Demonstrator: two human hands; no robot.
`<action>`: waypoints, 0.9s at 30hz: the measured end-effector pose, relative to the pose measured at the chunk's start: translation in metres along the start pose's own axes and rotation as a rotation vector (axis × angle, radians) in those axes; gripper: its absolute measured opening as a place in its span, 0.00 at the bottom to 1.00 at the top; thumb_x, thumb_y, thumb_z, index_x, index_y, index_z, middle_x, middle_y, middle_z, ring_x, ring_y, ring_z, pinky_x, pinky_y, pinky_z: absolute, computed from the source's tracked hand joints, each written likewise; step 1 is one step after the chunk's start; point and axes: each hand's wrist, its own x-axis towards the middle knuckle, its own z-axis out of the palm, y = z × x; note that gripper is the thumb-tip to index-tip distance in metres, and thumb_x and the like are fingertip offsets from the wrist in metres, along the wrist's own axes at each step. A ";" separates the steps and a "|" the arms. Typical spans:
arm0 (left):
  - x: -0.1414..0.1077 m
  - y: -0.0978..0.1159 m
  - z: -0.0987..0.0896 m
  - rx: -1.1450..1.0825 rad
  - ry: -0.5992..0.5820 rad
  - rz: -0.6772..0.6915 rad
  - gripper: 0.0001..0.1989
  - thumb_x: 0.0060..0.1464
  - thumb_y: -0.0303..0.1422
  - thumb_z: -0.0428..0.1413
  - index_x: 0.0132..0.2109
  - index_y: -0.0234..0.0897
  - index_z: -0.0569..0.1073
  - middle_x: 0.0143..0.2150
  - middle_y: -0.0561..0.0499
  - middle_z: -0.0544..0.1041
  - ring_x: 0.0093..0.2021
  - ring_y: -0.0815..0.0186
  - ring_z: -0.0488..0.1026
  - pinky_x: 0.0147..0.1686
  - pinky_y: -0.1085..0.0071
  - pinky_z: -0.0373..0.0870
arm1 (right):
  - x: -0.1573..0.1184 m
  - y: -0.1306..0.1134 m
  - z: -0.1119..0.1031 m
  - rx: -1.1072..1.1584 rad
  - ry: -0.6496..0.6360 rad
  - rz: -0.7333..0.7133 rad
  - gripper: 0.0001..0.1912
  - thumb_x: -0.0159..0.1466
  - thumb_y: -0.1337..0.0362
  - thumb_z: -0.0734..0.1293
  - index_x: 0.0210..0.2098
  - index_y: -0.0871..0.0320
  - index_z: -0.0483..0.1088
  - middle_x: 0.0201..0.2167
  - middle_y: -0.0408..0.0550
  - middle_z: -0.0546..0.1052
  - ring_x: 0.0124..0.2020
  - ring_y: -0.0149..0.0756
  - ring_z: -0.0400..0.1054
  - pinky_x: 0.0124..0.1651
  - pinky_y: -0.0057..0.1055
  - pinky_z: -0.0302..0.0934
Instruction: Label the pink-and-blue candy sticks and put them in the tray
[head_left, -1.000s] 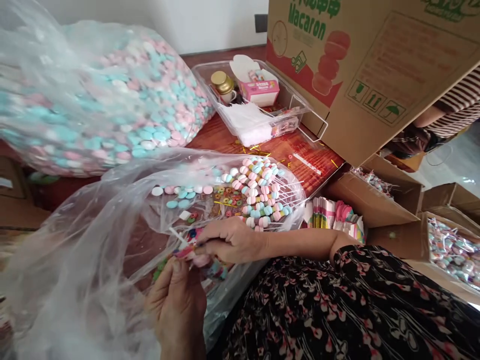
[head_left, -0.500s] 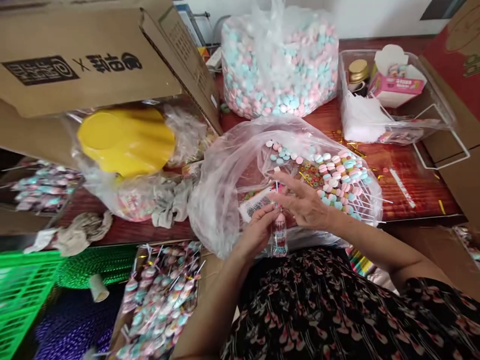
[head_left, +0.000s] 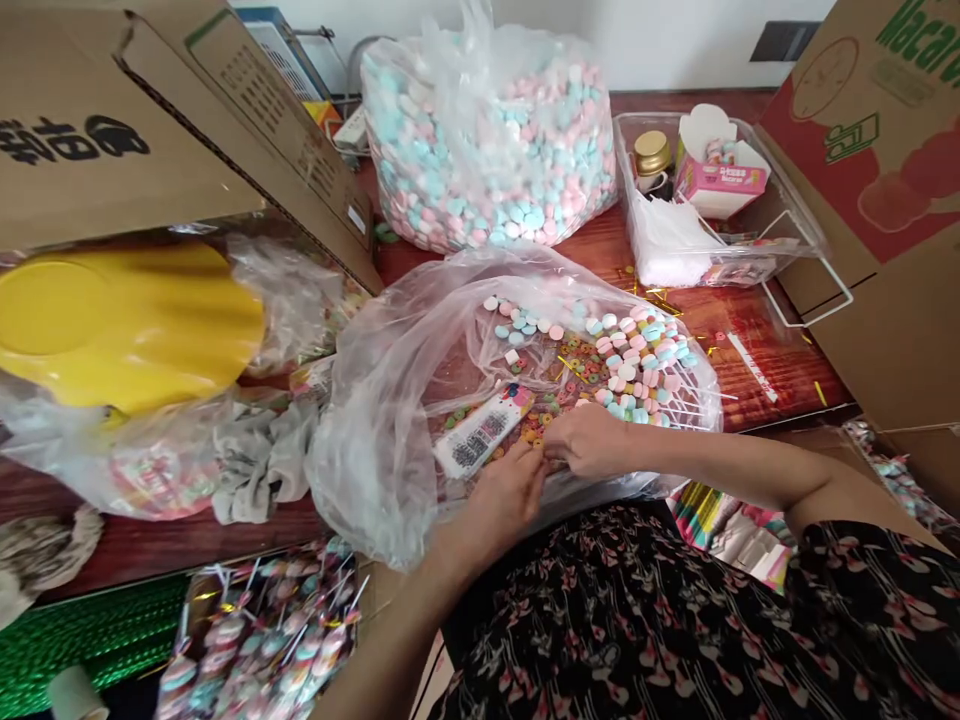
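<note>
At the red wooden table (head_left: 795,390), we are working over a clear plastic bag (head_left: 375,450) with both hands just above its contents. Our left hand (head_left: 510,500) and right hand (head_left: 589,442) are half closed, their fingertips meeting, and we cannot tell whether they are gripping anything small between them. Just beyond them, inside the bag, lie pink and blue lollipops (head_left: 637,365) on white sticks, coloured ring candies (head_left: 577,365) and a printed card (head_left: 480,432). Farther back, a big bag of pink and blue candies (head_left: 487,150) is sitting beside a clear tray (head_left: 626,150) holding a pink paper box (head_left: 720,185).
</note>
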 end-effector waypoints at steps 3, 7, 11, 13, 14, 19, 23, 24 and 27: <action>0.008 -0.004 0.004 0.231 0.161 0.044 0.14 0.62 0.32 0.46 0.32 0.35 0.73 0.32 0.46 0.72 0.33 0.64 0.68 0.37 0.67 0.66 | 0.010 0.018 -0.013 0.199 0.017 0.044 0.09 0.66 0.67 0.64 0.33 0.59 0.76 0.32 0.45 0.79 0.33 0.31 0.69 0.35 0.26 0.54; 0.017 -0.020 0.002 -0.046 0.276 -0.084 0.17 0.60 0.35 0.49 0.24 0.37 0.68 0.24 0.52 0.66 0.27 0.68 0.64 0.31 0.71 0.62 | 0.019 0.058 -0.036 -0.029 0.221 0.238 0.12 0.68 0.65 0.61 0.42 0.58 0.77 0.45 0.50 0.78 0.45 0.35 0.71 0.45 0.28 0.59; 0.024 -0.027 -0.001 -0.623 0.353 -0.373 0.13 0.52 0.37 0.55 0.23 0.36 0.70 0.21 0.55 0.67 0.21 0.71 0.64 0.24 0.73 0.61 | 0.031 0.081 -0.043 -0.217 0.155 0.384 0.14 0.66 0.63 0.61 0.41 0.60 0.78 0.43 0.55 0.78 0.43 0.43 0.72 0.41 0.32 0.60; 0.026 -0.026 -0.002 -0.824 0.388 -0.455 0.11 0.49 0.38 0.59 0.24 0.35 0.72 0.21 0.55 0.68 0.20 0.72 0.65 0.22 0.74 0.61 | 0.039 0.080 -0.041 -0.222 0.142 0.361 0.14 0.65 0.63 0.61 0.44 0.59 0.77 0.45 0.55 0.78 0.43 0.44 0.72 0.40 0.32 0.60; 0.027 -0.025 -0.002 -0.889 0.401 -0.479 0.11 0.47 0.38 0.60 0.25 0.35 0.73 0.22 0.55 0.69 0.20 0.72 0.67 0.22 0.75 0.62 | 0.044 0.078 -0.040 -0.227 0.137 0.331 0.15 0.65 0.64 0.61 0.47 0.58 0.76 0.47 0.55 0.77 0.44 0.44 0.72 0.40 0.32 0.60; 0.026 -0.021 -0.002 -1.022 0.424 -0.544 0.11 0.43 0.37 0.63 0.28 0.33 0.75 0.23 0.54 0.73 0.19 0.72 0.69 0.20 0.76 0.64 | 0.068 0.071 -0.032 -0.179 0.013 0.172 0.13 0.61 0.69 0.63 0.42 0.61 0.77 0.42 0.58 0.79 0.43 0.45 0.72 0.39 0.33 0.58; 0.024 -0.021 0.003 -1.073 0.370 -0.563 0.11 0.44 0.37 0.63 0.28 0.32 0.75 0.23 0.52 0.75 0.18 0.72 0.70 0.21 0.75 0.66 | 0.077 0.079 -0.034 -0.069 0.020 0.121 0.09 0.60 0.72 0.63 0.34 0.61 0.76 0.34 0.52 0.79 0.38 0.39 0.71 0.39 0.30 0.57; 0.023 -0.021 0.004 -1.079 0.362 -0.567 0.11 0.44 0.37 0.64 0.28 0.32 0.75 0.23 0.52 0.75 0.18 0.72 0.70 0.20 0.75 0.66 | 0.077 0.082 -0.036 -0.033 0.035 0.100 0.09 0.60 0.72 0.62 0.34 0.61 0.75 0.34 0.50 0.79 0.37 0.37 0.71 0.39 0.29 0.57; 0.021 -0.021 0.004 -1.105 0.383 -0.582 0.12 0.43 0.38 0.64 0.29 0.32 0.74 0.23 0.53 0.75 0.17 0.72 0.69 0.19 0.75 0.67 | 0.069 0.089 -0.043 0.071 0.062 0.046 0.08 0.63 0.71 0.61 0.33 0.62 0.72 0.31 0.46 0.78 0.33 0.30 0.69 0.38 0.25 0.57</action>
